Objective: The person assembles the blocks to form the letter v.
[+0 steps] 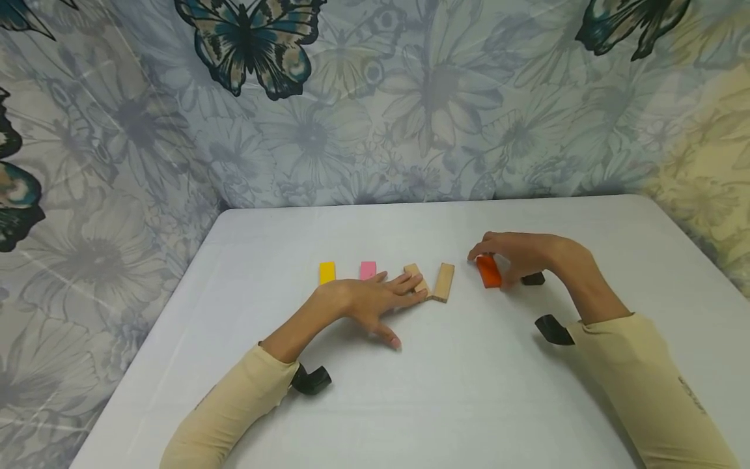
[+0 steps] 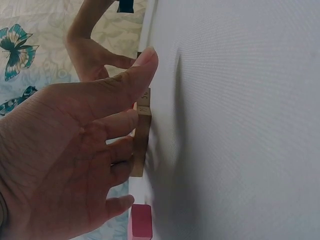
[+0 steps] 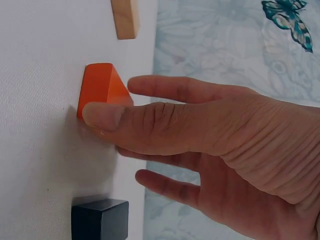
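Observation:
My left hand (image 1: 377, 303) reaches over the table with fingers spread and fairly straight. Its fingertips lie on a slanted plain wooden block (image 1: 412, 269), partly hidden beneath them. Beside that stands a second wooden block (image 1: 444, 283), its near end close to the first one's. Farther right, my right hand (image 1: 523, 253) holds an orange block (image 1: 488, 272) between thumb and fingers; in the right wrist view the thumb covers part of the orange block (image 3: 95, 82). A pink block (image 1: 368, 269) is partly covered by the left hand.
Left of the pink block lies a yellow block (image 1: 327, 271), its near end hidden by the left wrist. A black block (image 1: 533, 279) sits beneath the right wrist. The white table (image 1: 410, 404) meets a butterfly-patterned cloth (image 1: 351, 143) at its back edge.

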